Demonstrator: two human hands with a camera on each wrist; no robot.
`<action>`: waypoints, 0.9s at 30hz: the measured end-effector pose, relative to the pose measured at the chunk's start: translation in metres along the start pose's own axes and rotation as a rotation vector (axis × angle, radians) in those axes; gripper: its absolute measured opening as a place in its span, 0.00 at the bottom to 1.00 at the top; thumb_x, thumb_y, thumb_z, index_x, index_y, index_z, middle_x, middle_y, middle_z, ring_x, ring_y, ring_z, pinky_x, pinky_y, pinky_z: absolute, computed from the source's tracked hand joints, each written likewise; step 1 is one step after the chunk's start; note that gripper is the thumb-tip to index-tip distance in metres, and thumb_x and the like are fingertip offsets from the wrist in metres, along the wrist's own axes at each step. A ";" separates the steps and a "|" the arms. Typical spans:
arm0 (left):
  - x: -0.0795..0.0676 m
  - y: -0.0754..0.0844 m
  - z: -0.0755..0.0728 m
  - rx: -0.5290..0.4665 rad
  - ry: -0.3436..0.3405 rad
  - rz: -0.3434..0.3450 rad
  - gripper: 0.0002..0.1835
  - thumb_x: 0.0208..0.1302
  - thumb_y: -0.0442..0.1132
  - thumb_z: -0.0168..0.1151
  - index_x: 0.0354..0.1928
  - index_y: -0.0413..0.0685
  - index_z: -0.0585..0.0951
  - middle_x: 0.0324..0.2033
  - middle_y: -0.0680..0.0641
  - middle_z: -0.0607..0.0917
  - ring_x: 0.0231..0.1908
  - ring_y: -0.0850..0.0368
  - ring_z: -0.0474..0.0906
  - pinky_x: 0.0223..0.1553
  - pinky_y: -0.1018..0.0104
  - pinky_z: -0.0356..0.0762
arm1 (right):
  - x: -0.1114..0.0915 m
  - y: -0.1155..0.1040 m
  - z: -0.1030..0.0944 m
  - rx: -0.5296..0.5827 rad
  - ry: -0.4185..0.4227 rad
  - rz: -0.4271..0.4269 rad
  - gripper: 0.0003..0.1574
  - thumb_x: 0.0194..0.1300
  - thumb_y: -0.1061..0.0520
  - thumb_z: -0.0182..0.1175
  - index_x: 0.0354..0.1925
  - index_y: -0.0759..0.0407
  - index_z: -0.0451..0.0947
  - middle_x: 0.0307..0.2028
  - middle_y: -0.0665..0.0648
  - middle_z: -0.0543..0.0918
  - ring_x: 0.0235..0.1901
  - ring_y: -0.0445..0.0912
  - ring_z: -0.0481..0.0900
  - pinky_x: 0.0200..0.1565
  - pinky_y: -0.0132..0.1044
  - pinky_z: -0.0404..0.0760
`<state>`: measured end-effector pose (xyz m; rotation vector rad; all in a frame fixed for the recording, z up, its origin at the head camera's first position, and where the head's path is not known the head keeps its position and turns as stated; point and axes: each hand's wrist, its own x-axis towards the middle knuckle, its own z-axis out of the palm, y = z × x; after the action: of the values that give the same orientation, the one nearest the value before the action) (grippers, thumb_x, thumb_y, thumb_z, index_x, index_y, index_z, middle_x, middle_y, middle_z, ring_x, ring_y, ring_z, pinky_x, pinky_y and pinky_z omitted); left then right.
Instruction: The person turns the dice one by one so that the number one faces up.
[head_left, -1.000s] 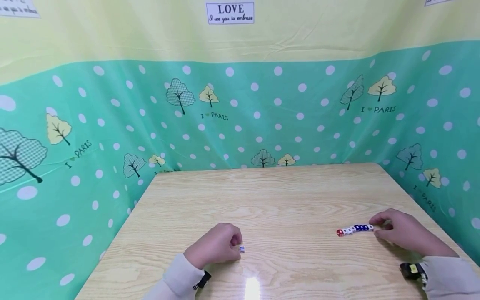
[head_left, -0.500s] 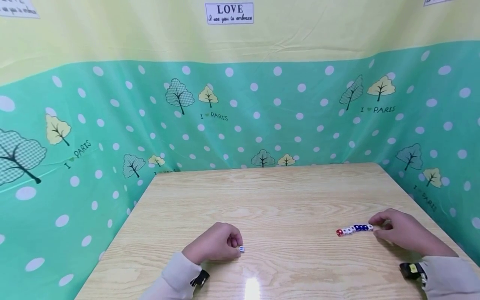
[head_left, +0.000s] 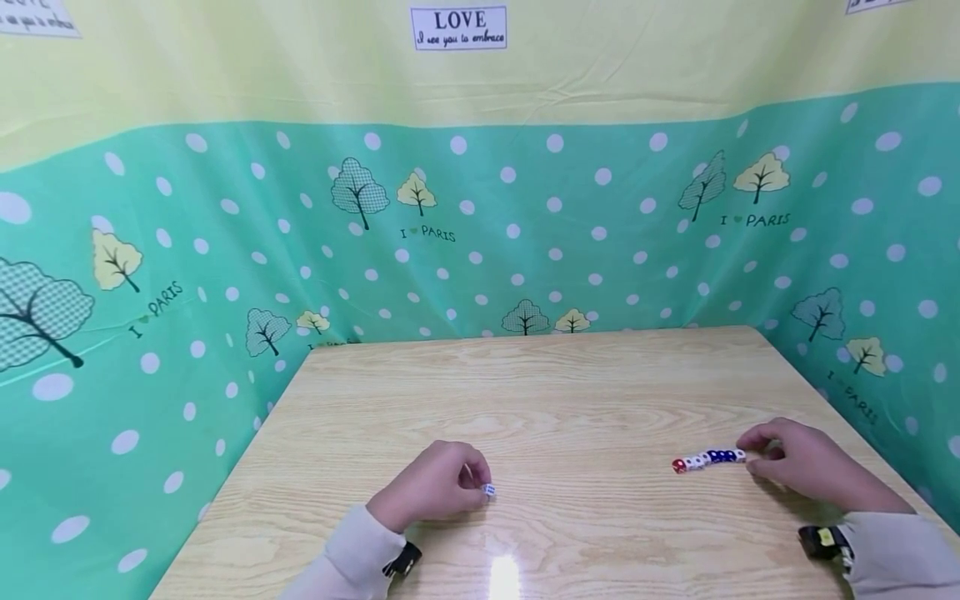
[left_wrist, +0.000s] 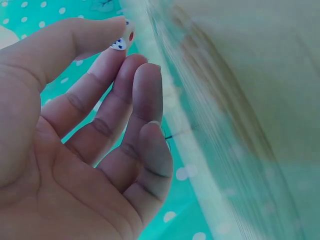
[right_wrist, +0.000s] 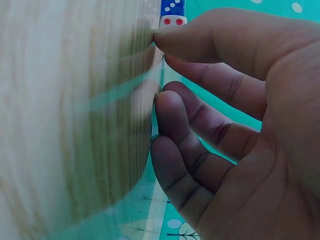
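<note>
My left hand (head_left: 435, 485) pinches a white die (head_left: 490, 490) between thumb and index finger. In the left wrist view the same die (left_wrist: 125, 39) shows blue pips and one red pip, partly covered by the thumb tip. My right hand (head_left: 813, 462) rests on the table at the right end of a row of dice (head_left: 705, 460). The row has a red die (head_left: 678, 466) at its left end, then white ones, blue ones and a white die (head_left: 740, 456). In the right wrist view that end die (right_wrist: 173, 21) lies just beyond my thumb; whether they touch I cannot tell.
Both hands are over a light wood-grain table (head_left: 525, 400). A green and yellow printed curtain (head_left: 517, 217) hangs behind it and along both sides. Black straps with small devices are on both wrists.
My left hand has lifted slightly and shifted a little right, and the die has moved and tilted with it. The right hand and the row of dice stay in place.
</note>
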<state>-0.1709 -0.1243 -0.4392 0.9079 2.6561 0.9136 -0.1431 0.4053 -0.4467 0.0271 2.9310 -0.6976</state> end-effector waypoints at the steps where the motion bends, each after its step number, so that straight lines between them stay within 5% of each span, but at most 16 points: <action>1: 0.000 0.001 0.000 -0.002 0.001 0.004 0.05 0.57 0.38 0.75 0.31 0.57 0.86 0.26 0.62 0.83 0.28 0.68 0.79 0.33 0.72 0.78 | 0.000 0.000 0.000 0.002 -0.001 -0.005 0.21 0.60 0.55 0.74 0.50 0.61 0.84 0.45 0.59 0.84 0.42 0.52 0.79 0.43 0.53 0.83; 9: 0.000 0.004 0.002 -0.003 0.002 0.003 0.06 0.57 0.38 0.75 0.31 0.57 0.86 0.27 0.63 0.84 0.29 0.69 0.80 0.34 0.73 0.79 | -0.002 -0.001 0.000 0.007 0.011 -0.010 0.20 0.60 0.56 0.73 0.50 0.60 0.85 0.45 0.59 0.84 0.40 0.50 0.79 0.39 0.45 0.81; 27: 0.001 0.005 0.004 0.109 -0.013 0.058 0.06 0.58 0.41 0.75 0.35 0.57 0.87 0.33 0.62 0.86 0.36 0.69 0.81 0.44 0.71 0.80 | -0.002 -0.001 0.000 0.005 0.010 -0.012 0.20 0.60 0.55 0.74 0.49 0.61 0.85 0.44 0.59 0.83 0.41 0.51 0.79 0.39 0.46 0.81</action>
<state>-0.1678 -0.1188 -0.4392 1.0162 2.7046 0.7778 -0.1412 0.4040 -0.4459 0.0127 2.9413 -0.7080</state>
